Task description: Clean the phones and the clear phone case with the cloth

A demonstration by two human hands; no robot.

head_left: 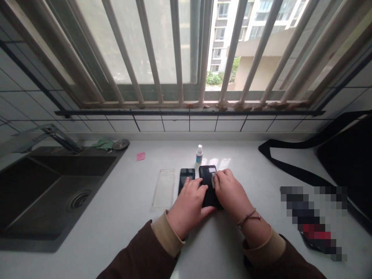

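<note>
A black phone [208, 195] lies flat on the counter, its dark screen catching the window light. My right hand [231, 190] pinches a small white wipe [213, 182] against the screen near its right edge. My left hand [190, 201] lies palm down with fingers spread. Its index finger reaches onto the left side of that phone, and its thumb rests by the lower edge. Partly under the other left fingers is a second dark phone [187, 172]. Left of it lies a clear phone case [164, 190]. Just behind the phones stands a small white spray bottle [199, 154].
A dark sink [43, 197] with a faucet [62, 137] is at the left. A green cloth [104, 144], a round metal strainer [121, 144] and a pink note [140, 156] lie near it. A black bag [348, 155] with a strap [302, 170] and a blurred-out object [312, 223] are at the right.
</note>
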